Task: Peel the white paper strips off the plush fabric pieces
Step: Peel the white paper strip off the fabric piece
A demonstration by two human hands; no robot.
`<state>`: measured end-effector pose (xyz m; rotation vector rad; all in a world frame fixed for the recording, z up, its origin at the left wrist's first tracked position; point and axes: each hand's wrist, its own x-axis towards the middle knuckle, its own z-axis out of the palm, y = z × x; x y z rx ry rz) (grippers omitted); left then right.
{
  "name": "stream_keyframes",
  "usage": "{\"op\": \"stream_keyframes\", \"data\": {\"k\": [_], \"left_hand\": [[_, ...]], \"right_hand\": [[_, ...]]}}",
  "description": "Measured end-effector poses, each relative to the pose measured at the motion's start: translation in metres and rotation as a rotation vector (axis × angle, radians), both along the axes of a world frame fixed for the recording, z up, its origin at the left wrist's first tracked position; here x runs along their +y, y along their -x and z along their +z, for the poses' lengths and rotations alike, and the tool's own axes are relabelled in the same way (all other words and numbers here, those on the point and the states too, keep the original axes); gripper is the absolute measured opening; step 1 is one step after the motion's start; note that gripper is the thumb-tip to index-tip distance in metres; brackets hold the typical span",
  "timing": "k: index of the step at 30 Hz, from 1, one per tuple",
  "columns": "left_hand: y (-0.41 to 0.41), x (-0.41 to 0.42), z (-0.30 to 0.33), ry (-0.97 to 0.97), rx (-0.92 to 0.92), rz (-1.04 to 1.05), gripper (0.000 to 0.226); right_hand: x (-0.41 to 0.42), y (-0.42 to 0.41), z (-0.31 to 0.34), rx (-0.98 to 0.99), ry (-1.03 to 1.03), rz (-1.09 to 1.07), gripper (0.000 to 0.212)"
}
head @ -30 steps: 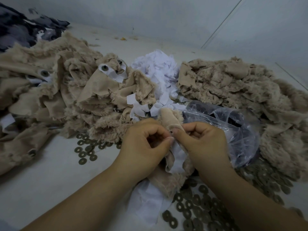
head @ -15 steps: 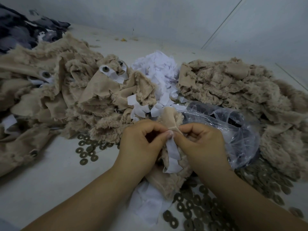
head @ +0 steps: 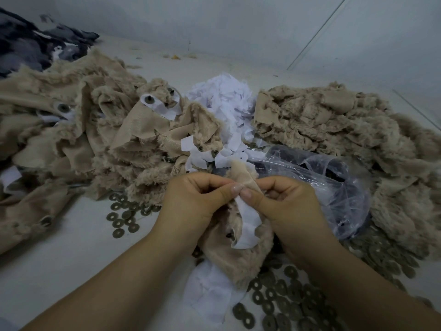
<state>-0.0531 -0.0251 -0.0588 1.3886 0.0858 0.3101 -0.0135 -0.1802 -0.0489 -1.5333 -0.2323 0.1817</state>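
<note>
Left hand (head: 193,199) and right hand (head: 288,201) pinch a beige plush piece (head: 241,254) between them, its white paper strip (head: 248,223) hanging just below the thumbs.

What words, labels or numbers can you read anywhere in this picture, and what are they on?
None can be read.
The white paper strip pinched by the left hand and right hand is blank.
The heap of peeled paper shows no print.
The clear plastic bag bears no label.
The metal washers are too small to show any marking.
</note>
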Motion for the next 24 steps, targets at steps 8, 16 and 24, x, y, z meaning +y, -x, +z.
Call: {"op": "stream_keyframes", "data": {"k": [8, 16, 24], "left_hand": [[-0.001, 0.000, 0.001, -0.019, -0.005, -0.021, 0.007], [-0.001, -0.006, -0.006, -0.686, -0.206, 0.242, 0.012], [-0.001, 0.006, -0.001, -0.680, -0.174, 0.303, 0.022]], "right_hand": [[0.001, 0.000, 0.000, 0.056, -0.081, 0.025, 0.014], [0.000, 0.002, -0.001, -0.016, -0.006, -0.013, 0.005], [0.002, -0.002, 0.001, 0.041, -0.008, -0.077, 0.023]]}}
